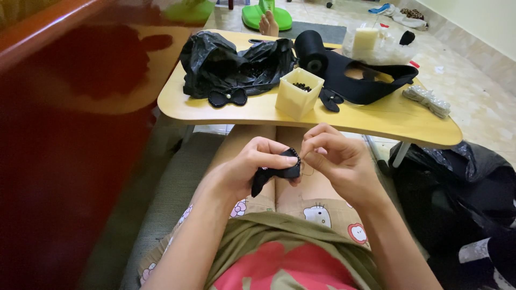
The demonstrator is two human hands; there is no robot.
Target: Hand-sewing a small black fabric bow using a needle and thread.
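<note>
While the person sits with legs stretched under the low surface, both hands work above the lap.

Left hand: the left hand [252, 166] is closed around a small black fabric bow piece [275, 171], thumb and fingers clamping its upper edge.
Right hand: the right hand [333, 156] is pinched narrow, fingertips [307, 153] touching the top edge of the bow piece; what they pinch is too small to identify.
Bow piece position: held between both hands, over the thighs, below the front edge of the surface, with one end hanging down beneath the left hand.
Surface: a pale yellow wooden folding surface [376, 115] with rounded corners stands over the legs.
Container: a cream square plastic box [299, 92] holding small dark beads stands near the front edge of the surface.
Finished pieces: one black bow with a pale centre bead [227, 97] lies left of the box; another black bow [329, 99] lies just right of it.
Bag: a crumpled black plastic bag [231, 62] lies at the rear left of the surface.
Fabric: a roll of black fabric [312, 51] stands at the rear centre, its loose strip running to the right.
</note>
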